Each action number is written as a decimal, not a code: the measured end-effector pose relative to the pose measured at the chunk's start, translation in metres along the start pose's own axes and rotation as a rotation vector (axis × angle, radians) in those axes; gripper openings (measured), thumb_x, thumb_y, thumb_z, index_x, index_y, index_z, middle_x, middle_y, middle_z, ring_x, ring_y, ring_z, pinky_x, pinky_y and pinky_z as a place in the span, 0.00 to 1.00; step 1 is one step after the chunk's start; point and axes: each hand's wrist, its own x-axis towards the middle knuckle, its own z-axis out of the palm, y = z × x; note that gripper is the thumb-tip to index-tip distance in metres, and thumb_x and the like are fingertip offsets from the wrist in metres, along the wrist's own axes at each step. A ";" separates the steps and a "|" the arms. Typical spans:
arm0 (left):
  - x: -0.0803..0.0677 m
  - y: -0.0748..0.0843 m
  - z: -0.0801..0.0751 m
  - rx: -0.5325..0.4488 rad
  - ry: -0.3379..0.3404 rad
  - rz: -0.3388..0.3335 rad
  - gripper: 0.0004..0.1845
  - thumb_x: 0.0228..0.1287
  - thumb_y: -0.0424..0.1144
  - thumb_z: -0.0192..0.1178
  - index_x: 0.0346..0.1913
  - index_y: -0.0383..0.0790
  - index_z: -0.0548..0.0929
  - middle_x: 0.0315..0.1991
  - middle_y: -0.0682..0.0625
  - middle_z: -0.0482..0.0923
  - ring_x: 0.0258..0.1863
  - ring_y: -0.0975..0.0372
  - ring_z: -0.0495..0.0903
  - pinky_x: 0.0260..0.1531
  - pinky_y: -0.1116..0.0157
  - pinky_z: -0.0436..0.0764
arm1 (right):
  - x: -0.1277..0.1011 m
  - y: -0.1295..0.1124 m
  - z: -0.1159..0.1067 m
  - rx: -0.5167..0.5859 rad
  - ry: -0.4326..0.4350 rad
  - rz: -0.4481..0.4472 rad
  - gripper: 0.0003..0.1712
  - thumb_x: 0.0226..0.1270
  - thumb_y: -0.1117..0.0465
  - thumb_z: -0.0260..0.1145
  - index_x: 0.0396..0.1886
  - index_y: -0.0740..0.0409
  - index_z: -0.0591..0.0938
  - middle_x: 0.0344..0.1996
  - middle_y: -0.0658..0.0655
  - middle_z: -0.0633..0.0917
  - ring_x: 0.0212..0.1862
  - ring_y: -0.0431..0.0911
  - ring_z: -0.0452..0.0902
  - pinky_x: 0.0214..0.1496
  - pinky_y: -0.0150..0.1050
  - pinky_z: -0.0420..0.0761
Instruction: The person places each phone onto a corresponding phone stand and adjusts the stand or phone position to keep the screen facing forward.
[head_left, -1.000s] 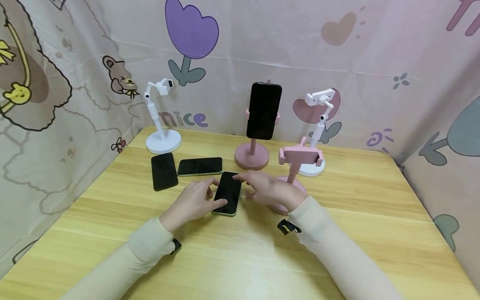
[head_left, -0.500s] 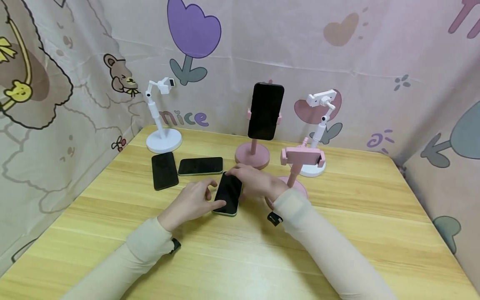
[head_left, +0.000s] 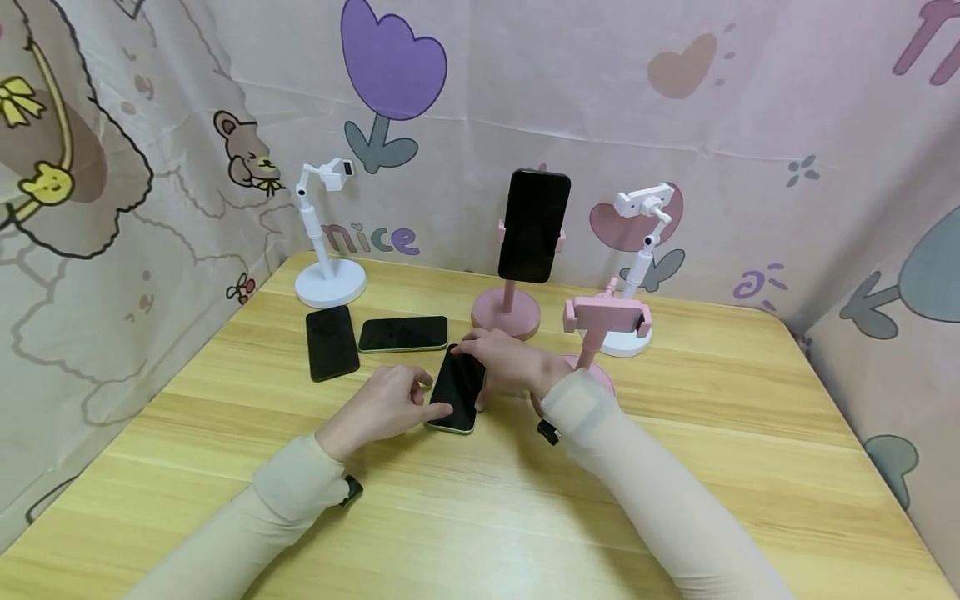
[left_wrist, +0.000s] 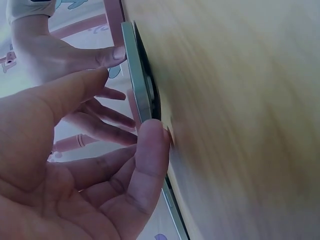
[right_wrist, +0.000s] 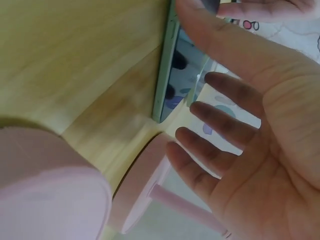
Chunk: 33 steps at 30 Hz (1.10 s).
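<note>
A green-edged smartphone (head_left: 456, 385) lies screen up on the wood-grain surface (head_left: 480, 525), its black face framed by both hands; clock positions are read around it in the head view. At 9 o'clock, the left hand (head_left: 386, 402) has its fingers loosely bent and parted from the thumb, whose tip overlaps the lower left corner of the screen; a fingertip meets the phone's edge in the left wrist view. At 2 o'clock, the right hand (head_left: 513, 362) spreads over the upper right part of the phone, its fingers relaxed and apart, the index finger over the top end and the thumb at the long edge facing 3 o'clock.

A second smartphone (head_left: 403, 333) lies crosswise just beside it, between 10 and 11 o'clock, and a black smartphone (head_left: 332, 343) lies near 10 o'clock. At 1 o'clock a pink phone stand (head_left: 506, 315) holds an upright phone (head_left: 535, 225). At 2 o'clock a nearer pink phone stand (head_left: 607, 315) partly hides a white phone stand (head_left: 639, 271). Farther out at 10 o'clock stands another white phone stand (head_left: 330, 285).
</note>
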 end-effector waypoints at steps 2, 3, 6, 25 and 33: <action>0.000 0.000 0.000 -0.001 -0.003 -0.001 0.26 0.65 0.52 0.76 0.51 0.31 0.88 0.24 0.53 0.76 0.24 0.64 0.73 0.31 0.67 0.74 | 0.001 0.001 0.001 0.015 -0.001 -0.007 0.51 0.55 0.54 0.88 0.78 0.56 0.75 0.78 0.61 0.72 0.78 0.58 0.68 0.83 0.49 0.71; 0.000 0.000 0.000 -0.003 -0.004 -0.002 0.26 0.65 0.52 0.76 0.50 0.31 0.88 0.23 0.53 0.76 0.24 0.64 0.73 0.30 0.67 0.73 | 0.001 0.001 0.001 0.025 -0.003 -0.010 0.51 0.55 0.54 0.88 0.78 0.55 0.75 0.78 0.61 0.72 0.78 0.58 0.68 0.83 0.49 0.71; 0.000 0.001 -0.001 -0.012 -0.007 -0.012 0.24 0.65 0.51 0.77 0.49 0.32 0.87 0.24 0.52 0.75 0.24 0.63 0.73 0.27 0.67 0.70 | 0.002 0.001 0.003 0.042 -0.005 -0.025 0.51 0.56 0.52 0.88 0.78 0.55 0.75 0.78 0.60 0.72 0.77 0.57 0.68 0.83 0.50 0.70; -0.002 -0.002 -0.004 -0.015 -0.056 -0.013 0.30 0.60 0.54 0.80 0.55 0.34 0.86 0.29 0.50 0.78 0.29 0.61 0.75 0.30 0.65 0.72 | 0.004 -0.005 0.008 0.035 -0.019 -0.036 0.51 0.54 0.44 0.88 0.76 0.53 0.77 0.75 0.57 0.77 0.72 0.53 0.71 0.79 0.47 0.75; -0.001 -0.003 -0.004 -0.001 -0.062 0.000 0.31 0.57 0.54 0.81 0.54 0.34 0.87 0.31 0.49 0.79 0.33 0.60 0.76 0.33 0.65 0.74 | 0.003 -0.002 0.012 0.029 -0.011 -0.011 0.51 0.54 0.38 0.86 0.73 0.55 0.79 0.71 0.57 0.79 0.67 0.52 0.73 0.76 0.45 0.77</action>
